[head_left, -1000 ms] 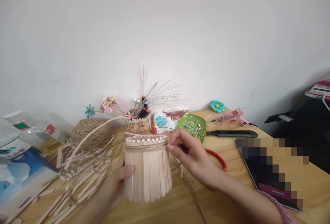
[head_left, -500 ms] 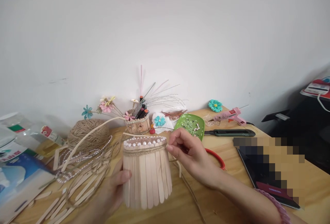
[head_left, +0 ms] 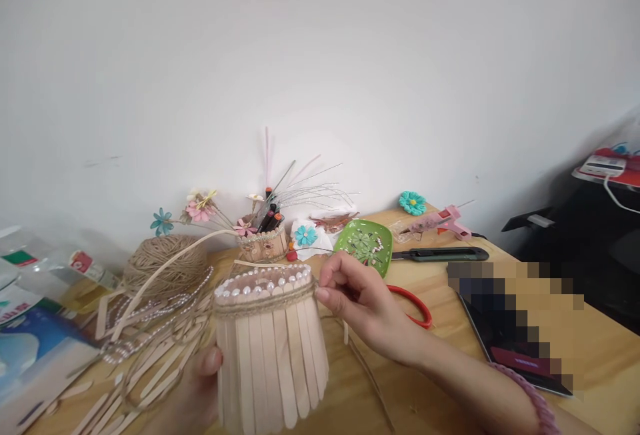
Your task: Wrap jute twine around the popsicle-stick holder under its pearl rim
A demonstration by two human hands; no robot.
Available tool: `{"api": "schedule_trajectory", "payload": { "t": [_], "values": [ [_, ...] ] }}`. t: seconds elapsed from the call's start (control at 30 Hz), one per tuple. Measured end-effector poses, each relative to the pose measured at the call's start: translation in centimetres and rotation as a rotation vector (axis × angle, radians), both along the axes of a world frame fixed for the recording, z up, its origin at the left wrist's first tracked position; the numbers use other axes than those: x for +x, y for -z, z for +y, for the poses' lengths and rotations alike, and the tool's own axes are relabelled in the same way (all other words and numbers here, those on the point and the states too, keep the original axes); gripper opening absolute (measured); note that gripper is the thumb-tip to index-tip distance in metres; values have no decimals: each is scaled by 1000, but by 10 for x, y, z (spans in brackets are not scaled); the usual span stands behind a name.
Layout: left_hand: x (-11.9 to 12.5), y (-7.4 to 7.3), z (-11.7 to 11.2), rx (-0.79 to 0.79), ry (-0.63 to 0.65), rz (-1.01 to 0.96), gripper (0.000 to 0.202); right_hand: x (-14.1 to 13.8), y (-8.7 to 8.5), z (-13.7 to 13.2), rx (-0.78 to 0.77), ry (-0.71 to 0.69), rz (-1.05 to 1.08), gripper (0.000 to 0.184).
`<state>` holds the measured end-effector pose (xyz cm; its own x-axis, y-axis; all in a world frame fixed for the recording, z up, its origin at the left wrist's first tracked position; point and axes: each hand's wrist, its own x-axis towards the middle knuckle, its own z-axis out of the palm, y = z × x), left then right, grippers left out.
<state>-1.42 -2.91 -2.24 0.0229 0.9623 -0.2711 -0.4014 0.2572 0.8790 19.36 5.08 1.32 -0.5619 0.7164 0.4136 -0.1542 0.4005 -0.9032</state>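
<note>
A flared pot made of wooden craft sticks [head_left: 273,361] is tilted in front of me. White pearl beads [head_left: 271,286] ring its rim, and a band of jute twine [head_left: 265,305] wraps just beneath them. My left hand [head_left: 200,381] grips the pot at its left side, thumb on the outside and the other fingers mostly hidden. At the right end of the band, my right hand [head_left: 357,298] pinches the twine between thumb and forefinger against the pot's edge. A loose length of twine [head_left: 373,381] trails over the table below that hand.
A twine ball [head_left: 165,265], bead strings and scattered craft sticks [head_left: 165,375] lie left, near clear bottles [head_left: 95,271]. Behind stand a pen holder [head_left: 263,246] and a green dish [head_left: 370,241]. A box cutter [head_left: 445,254], red handle loop [head_left: 423,311], pink glue gun [head_left: 447,219] and tablet [head_left: 500,335] are right.
The pot has moved left and nearer to me, turning slightly with my left hand. My right hand keeps its pinch at the rim. The whole view has shifted a little.
</note>
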Motion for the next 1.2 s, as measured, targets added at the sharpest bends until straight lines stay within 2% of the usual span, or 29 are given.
{"api": "schedule_trajectory", "payload": {
  "t": [0.13, 0.23, 0.4, 0.63, 0.87, 1.03, 1.2],
  "values": [
    [2, -7, 0, -77, 79, -169, 50, -1, 0, 1, -48, -2, 1, 18],
    [-1, -8, 1, -63, 89, -179, 48, 1, -4, 1, -66, 7, -42, 23],
    [-7, -5, 2, -95, 96, -112, 61, 5, -8, 2, -36, 89, -82, 30],
    [2, -2, 6, -68, -53, -93, 76, 12, -14, 8, 0, 144, -44, 29],
    [17, -7, 19, 82, -271, 196, 76, 20, -25, 11, 84, 277, -40, 27],
    [17, -10, 24, 96, -381, 388, 82, 23, -25, 16, 93, 369, -83, 32],
    [15, -12, 28, 123, -467, 393, 77, 23, -25, 16, 109, 367, -142, 32]
  ]
}}
